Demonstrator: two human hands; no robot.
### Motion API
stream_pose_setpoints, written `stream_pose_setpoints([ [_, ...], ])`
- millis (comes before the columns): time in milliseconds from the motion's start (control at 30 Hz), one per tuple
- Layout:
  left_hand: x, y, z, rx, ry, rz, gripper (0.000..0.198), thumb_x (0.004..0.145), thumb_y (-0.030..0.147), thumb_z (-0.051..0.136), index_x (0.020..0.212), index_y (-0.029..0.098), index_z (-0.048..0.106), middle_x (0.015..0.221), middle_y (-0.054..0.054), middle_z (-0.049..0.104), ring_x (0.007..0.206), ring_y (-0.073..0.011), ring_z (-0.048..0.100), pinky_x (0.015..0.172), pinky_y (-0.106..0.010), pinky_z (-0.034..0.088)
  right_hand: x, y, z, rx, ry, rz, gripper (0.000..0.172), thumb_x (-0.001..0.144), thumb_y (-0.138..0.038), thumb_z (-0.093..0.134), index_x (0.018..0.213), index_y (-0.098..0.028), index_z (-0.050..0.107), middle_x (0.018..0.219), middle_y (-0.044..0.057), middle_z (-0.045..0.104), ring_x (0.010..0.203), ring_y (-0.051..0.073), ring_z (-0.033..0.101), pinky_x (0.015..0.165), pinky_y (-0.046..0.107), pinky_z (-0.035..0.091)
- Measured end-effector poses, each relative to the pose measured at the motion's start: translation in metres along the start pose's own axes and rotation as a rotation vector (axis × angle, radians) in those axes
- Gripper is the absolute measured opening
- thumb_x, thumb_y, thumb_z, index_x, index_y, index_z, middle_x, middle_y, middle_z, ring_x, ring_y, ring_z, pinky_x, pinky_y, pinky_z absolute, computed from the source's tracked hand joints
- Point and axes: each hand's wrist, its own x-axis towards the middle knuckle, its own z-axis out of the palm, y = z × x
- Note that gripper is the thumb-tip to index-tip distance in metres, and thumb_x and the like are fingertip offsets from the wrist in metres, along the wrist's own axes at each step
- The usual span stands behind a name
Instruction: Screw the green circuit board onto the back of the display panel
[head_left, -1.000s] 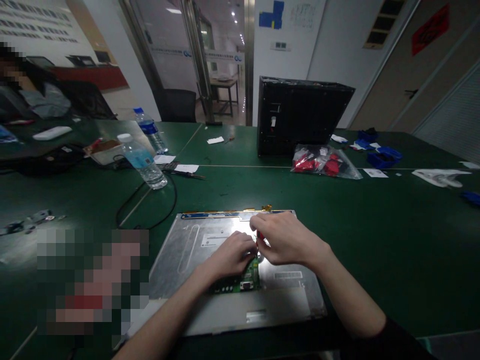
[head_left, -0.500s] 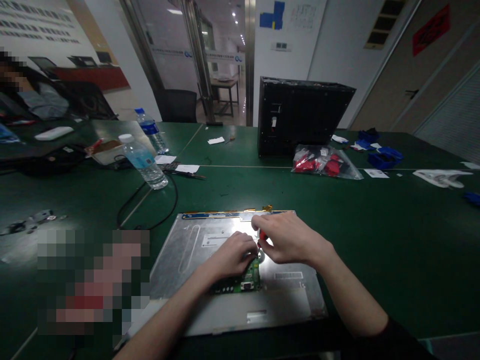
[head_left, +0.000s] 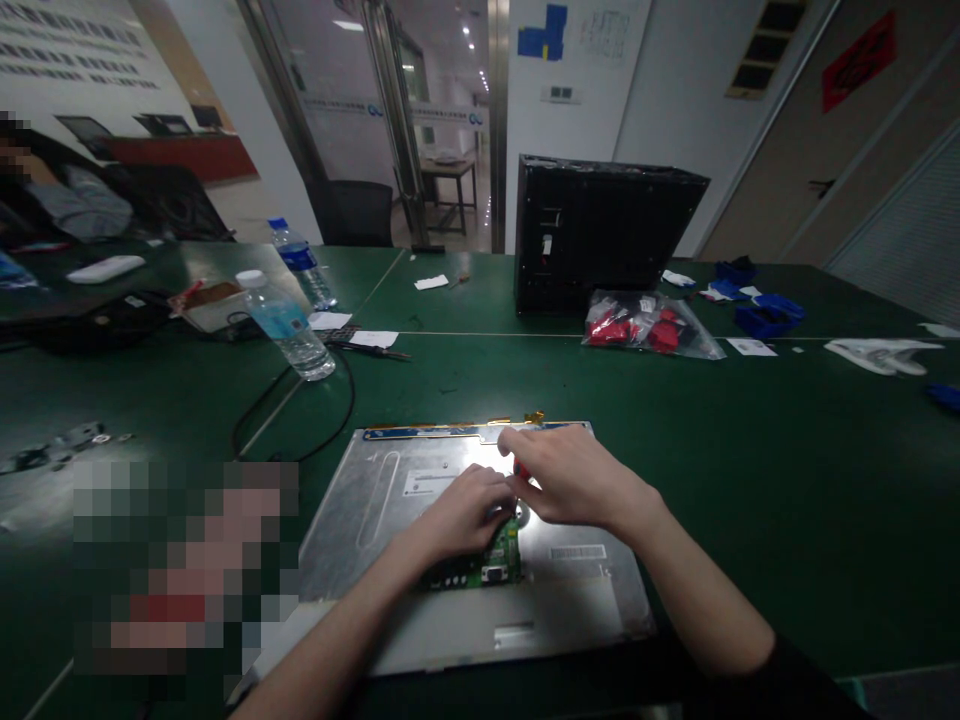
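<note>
A flat metal-backed display panel (head_left: pixel 585 575) lies on the table in front of me. A green circuit board (head_left: pixel 508 548) with a video connector rests on it, largely covered by my left hand (head_left: pixel 472 505). Its fingers are curled together at the board's upper right corner; what they pinch, if anything, is hidden. My right hand (head_left: pixel 570 475) grips a small screwdriver with a red handle (head_left: pixel 520 468), pointing down to that same corner. The fingertips of both hands are close together there, and the screwdriver's tip is hard to see.
A black monitor housing (head_left: pixel 600 235) stands at the back, with a plastic bag of red parts (head_left: pixel 649 325) before it. Two water bottles (head_left: pixel 289 325) and a soldering iron (head_left: pixel 371 350) with its cable lie left. Blue bins (head_left: pixel 769 315) sit far right. Another person (head_left: pixel 75 200) is at the far left.
My right hand has shifted very slightly left with the screwdriver. My left hand, the board and the panel look unmoved.
</note>
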Motion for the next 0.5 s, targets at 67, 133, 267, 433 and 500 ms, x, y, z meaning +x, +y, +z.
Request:
stream_pose_setpoints([
  [67, -0.0005, 0.0001, -0.0003, -0.002, -0.003, 0.003, 0.012, 0.084, 0.013, 0.055, 0.087, 0.019, 0.064, 0.094, -0.006, 0.068, 0.092, -0.0228, 0.061, 0.084, -0.035, 0.044, 0.0013, 0.0004, 0.0009, -0.02, -0.011, 0.047, 0.012, 0.092, -0.026, 0.05, 0.099, -0.017, 0.052, 0.085, 0.006, 0.071, 0.07, 0.019, 0.064, 0.054, 0.028, 0.026],
  [133, -0.0009, 0.0, -0.0003, -0.001, -0.005, 0.006, 0.013, 0.084, 0.012, 0.054, 0.087, 0.02, 0.064, 0.095, -0.006, 0.068, 0.093, -0.0227, 0.061, 0.085, -0.035, 0.044, 0.0007, 0.0011, 0.0001, -0.031, -0.024, 0.059, 0.012, 0.093, -0.029, 0.05, 0.098, -0.018, 0.053, 0.083, 0.005, 0.07, 0.069, 0.019, 0.064, 0.054, 0.028, 0.027],
  [267, -0.0007, -0.0009, 0.0003, 0.002, -0.008, 0.006, 0.013, 0.084, 0.014, 0.054, 0.089, 0.02, 0.064, 0.092, -0.006, 0.068, 0.091, -0.0223, 0.061, 0.085, -0.035, 0.044, -0.0042, 0.0024, -0.0036, 0.006, -0.01, -0.013, 0.016, 0.087, -0.025, 0.053, 0.1, -0.017, 0.051, 0.095, 0.007, 0.066, 0.074, 0.018, 0.061, 0.054, 0.028, 0.03],
  [433, -0.0002, -0.001, 0.0006, 0.005, 0.001, 0.009, 0.01, 0.084, 0.017, 0.056, 0.089, 0.02, 0.064, 0.092, -0.006, 0.067, 0.094, -0.0234, 0.06, 0.086, -0.035, 0.044, -0.004, 0.0008, -0.0019, 0.032, -0.011, -0.046, 0.019, 0.087, -0.019, 0.05, 0.106, -0.016, 0.05, 0.1, 0.008, 0.064, 0.074, 0.017, 0.06, 0.053, 0.028, 0.03],
  [500, -0.0003, -0.0009, 0.0005, 0.006, 0.006, 0.006, 0.009, 0.084, 0.018, 0.056, 0.088, 0.019, 0.064, 0.092, -0.006, 0.067, 0.093, -0.0235, 0.06, 0.085, -0.036, 0.044, -0.0019, 0.0, -0.0004, -0.001, 0.009, -0.014, 0.015, 0.091, -0.023, 0.048, 0.104, -0.017, 0.051, 0.098, 0.007, 0.066, 0.073, 0.017, 0.061, 0.053, 0.028, 0.027],
])
